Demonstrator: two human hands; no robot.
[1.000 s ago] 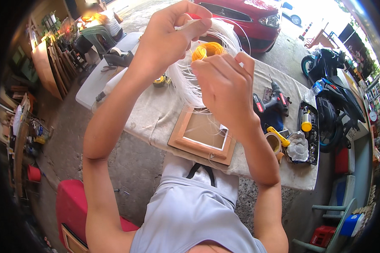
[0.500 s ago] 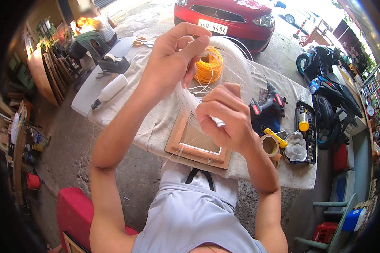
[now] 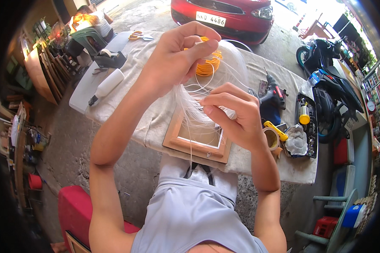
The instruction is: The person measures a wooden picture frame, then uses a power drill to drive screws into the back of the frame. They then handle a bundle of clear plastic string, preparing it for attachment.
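My left hand [image 3: 171, 63] is raised over the table with its fingers closed around a loose coil of thin, clear-white line [image 3: 185, 105]. Strands loop out behind that hand and hang below it. Lower and to the right, my right hand [image 3: 240, 116] pinches at the strands, thumb and index finger together. One loose end trails down toward my lap. Under the line lies a wooden frame [image 3: 172, 137] with a white inner edge, near the table's front. A roll of orange cord [image 3: 207, 69] stands behind my left hand, partly hidden by it.
The cloth-covered table [image 3: 143, 130] bears a white bottle [image 3: 109, 83], a tape dispenser [image 3: 109, 59] and scissors [image 3: 140, 36] at left. At right are a drill [image 3: 275, 92], a tape roll [image 3: 271, 138], a yellow cutter [image 3: 275, 130] and a black tool tray [image 3: 311, 139].
My right hand has shifted slightly, its fingers straighter and pinching at the strands. The coil has spread into looser loops, and the trailing end hangs straighter. My left hand keeps its hold.
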